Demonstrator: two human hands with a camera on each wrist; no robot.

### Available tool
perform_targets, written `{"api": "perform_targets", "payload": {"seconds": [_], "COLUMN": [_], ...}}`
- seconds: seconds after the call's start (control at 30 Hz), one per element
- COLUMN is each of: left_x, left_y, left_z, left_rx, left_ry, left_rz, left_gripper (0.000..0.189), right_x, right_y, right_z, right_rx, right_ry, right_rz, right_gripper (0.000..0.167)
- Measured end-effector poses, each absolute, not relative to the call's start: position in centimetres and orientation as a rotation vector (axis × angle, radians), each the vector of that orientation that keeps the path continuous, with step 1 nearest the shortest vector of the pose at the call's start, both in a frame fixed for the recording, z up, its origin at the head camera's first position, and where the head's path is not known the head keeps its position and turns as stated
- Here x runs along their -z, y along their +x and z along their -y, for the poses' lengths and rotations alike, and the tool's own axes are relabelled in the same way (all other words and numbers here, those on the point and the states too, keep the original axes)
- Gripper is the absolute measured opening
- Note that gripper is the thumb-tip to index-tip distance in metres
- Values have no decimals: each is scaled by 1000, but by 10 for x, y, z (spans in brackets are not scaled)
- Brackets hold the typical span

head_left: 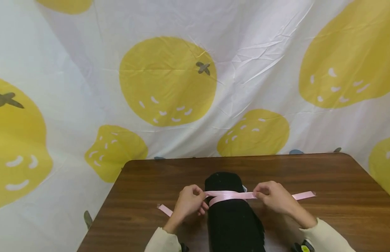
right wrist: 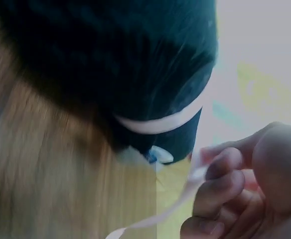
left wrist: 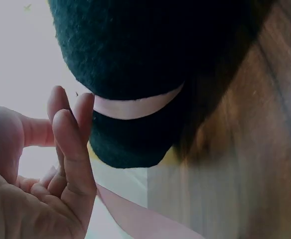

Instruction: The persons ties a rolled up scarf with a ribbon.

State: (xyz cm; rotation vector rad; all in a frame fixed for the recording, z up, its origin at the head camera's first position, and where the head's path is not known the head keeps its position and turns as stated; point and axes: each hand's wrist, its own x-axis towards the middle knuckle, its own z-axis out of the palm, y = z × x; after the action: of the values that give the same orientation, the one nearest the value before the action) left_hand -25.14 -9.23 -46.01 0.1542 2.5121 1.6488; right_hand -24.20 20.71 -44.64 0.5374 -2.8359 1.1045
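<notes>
Head view: brown table [head_left: 308, 173], fruit-print cloth [head_left: 195, 140]

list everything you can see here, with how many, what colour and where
ribbon: 1, pink, around the bundle, crossed on top, ends out to both sides
bundle: 1, black, lying on the table
tag: 1, white, at the bundle's far end, right side
table: 1, brown wood-look, under the bundle
hanging cloth: 1, white with yellow fruit prints, behind the table
left hand: 1, bare, pinching ribbon left of the bundle
right hand: 1, bare, pinching ribbon on the right
sleeves: 2, cream, on the forearms
</notes>
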Motion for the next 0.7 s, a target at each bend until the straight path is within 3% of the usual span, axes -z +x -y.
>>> {"api": "perform_targets", "payload": {"seconds": [0.3, 0.7], "left_x": [463, 461], "left_y": [-252, -253], "left_z": [88, 86], "left_rx": [-1861, -1999], "left_ry": [1, 22], "left_rz": [-2399, -2365], "left_gripper": [15, 15], "right_x": [441, 439], "right_y": [-235, -235], "right_z": [-202, -195], "right_rx": [-1594, -1938], "right_ry": [390, 161], "right_rz": [2890, 2763], "right_gripper": [15, 19]}}
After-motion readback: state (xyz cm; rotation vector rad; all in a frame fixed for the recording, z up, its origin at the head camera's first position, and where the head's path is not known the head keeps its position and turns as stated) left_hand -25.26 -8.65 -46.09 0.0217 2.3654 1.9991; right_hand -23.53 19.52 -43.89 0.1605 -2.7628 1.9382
